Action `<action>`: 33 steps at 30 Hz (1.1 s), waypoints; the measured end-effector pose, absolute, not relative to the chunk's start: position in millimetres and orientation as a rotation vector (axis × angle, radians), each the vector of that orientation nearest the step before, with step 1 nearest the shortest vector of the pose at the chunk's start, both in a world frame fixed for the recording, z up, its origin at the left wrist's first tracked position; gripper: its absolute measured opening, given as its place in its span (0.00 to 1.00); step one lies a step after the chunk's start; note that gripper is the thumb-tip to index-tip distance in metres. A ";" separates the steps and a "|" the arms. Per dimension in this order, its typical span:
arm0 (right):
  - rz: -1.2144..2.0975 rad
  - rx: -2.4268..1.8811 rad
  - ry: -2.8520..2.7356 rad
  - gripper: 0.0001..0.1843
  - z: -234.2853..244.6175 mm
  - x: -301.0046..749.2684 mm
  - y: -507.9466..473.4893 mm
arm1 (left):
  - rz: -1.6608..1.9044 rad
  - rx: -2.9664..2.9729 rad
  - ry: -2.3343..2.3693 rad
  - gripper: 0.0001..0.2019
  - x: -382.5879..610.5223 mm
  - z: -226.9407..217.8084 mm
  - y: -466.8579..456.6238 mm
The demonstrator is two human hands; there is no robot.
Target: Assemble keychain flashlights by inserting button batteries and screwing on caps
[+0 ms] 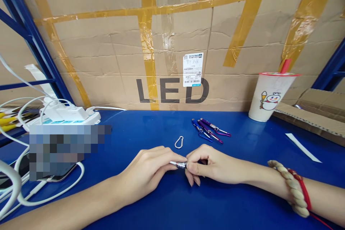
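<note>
My left hand (151,169) and my right hand (207,165) meet low over the blue table (161,201), both pinched on one small silver pen-shaped torch (178,164) held level between the fingertips. Just beyond the fingers lies a loose silver carabiner clip (179,142). Farther back right lie several small purple and blue keychain torches (209,129) with clips attached. My right wrist wears a beaded bracelet and a red cord (293,187).
A cardboard wall marked LED (172,90) stands behind the table. A white lidded cup with a red straw (269,95) is at the back right beside an open carton (312,115). A white power strip with chargers (72,115), cables and a phone lie at the left.
</note>
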State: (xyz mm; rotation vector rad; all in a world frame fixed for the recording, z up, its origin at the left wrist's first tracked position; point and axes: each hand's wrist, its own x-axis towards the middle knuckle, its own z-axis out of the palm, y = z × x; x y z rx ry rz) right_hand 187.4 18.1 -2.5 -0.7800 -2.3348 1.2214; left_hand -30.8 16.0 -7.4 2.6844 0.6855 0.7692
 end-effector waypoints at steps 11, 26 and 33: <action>1.325 -0.906 -1.961 0.22 -3.8 181.1 22.8 | 0.841 2.635 0.903 0.14 -25.3 -4.0 11.5; 0.849 -0.842 -1.814 0.11 -12.7 182.7 24.7 | 0.873 2.583 1.012 0.14 -25.3 -5.1 13.1; 0.604 -0.849 -1.858 0.09 -11.1 181.3 20.8 | 0.811 2.599 0.935 0.14 -26.5 -6.8 15.5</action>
